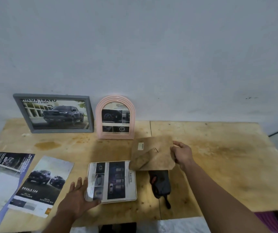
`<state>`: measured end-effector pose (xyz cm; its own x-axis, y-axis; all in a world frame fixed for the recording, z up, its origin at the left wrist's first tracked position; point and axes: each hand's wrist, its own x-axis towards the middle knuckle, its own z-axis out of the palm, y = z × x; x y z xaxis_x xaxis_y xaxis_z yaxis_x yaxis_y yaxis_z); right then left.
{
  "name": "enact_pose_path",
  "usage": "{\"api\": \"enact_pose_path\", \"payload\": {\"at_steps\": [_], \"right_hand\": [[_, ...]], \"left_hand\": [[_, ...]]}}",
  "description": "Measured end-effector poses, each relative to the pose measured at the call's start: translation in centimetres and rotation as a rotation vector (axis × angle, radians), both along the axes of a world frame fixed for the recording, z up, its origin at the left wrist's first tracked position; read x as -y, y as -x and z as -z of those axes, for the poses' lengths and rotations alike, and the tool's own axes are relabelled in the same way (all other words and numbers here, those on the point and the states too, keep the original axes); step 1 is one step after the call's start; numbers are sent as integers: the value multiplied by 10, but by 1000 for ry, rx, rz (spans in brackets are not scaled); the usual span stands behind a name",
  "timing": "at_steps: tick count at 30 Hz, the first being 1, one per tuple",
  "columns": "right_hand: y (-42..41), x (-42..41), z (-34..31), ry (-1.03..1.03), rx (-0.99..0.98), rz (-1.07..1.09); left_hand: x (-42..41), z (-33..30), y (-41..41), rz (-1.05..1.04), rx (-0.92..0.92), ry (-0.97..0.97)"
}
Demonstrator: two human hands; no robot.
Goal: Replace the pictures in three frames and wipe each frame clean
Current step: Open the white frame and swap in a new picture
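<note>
1. Two frames look finished: the grey frame [53, 113] and the pink arched frame [115, 117] both stand upright against the wall at the back of the table [219, 148], each with a car-brochure picture inside. The grey one is to the left of the pink one, the two near but apart. Whether either has been wiped I cannot tell.
2. The third frame [112, 181] lies flat in front of the pink arched frame, nearer the person, with a printed page showing in it.
3. The left hand [77, 197] rests on that frame's left edge, fingers straight and spread, steadying it.
4. The right hand [182, 154] pinches the right edge of the brown backing board [153, 153], holding it lifted just right of the flat frame. My reading is that this frame is open and not yet closed up.
5. A dark cloth [160, 184] lies on the table under the board, just right of the flat frame; it is in neither hand.
6. Loose brochure pages [40, 185] lie to the left of the flat frame.
7. Likely left: seat the board, wipe, stand the frame up.
</note>
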<state>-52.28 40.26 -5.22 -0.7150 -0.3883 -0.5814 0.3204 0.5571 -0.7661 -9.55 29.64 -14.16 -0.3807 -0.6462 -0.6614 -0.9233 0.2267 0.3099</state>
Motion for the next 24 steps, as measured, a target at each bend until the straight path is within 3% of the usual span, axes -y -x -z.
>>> {"api": "enact_pose_path", "payload": {"at_steps": [12, 15, 20, 24], "right_hand": [[112, -46, 23, -60, -62, 293], [102, -50, 18, -39, -55, 217], [48, -41, 14, -187, -396, 0], [-30, -22, 15, -106, -552, -369]], "left_hand": [[-1, 5, -4, 1, -14, 6], [-2, 0, -1, 1, 1, -1], [-6, -9, 2, -7, -12, 6], [-7, -8, 0, -9, -8, 13]]}}
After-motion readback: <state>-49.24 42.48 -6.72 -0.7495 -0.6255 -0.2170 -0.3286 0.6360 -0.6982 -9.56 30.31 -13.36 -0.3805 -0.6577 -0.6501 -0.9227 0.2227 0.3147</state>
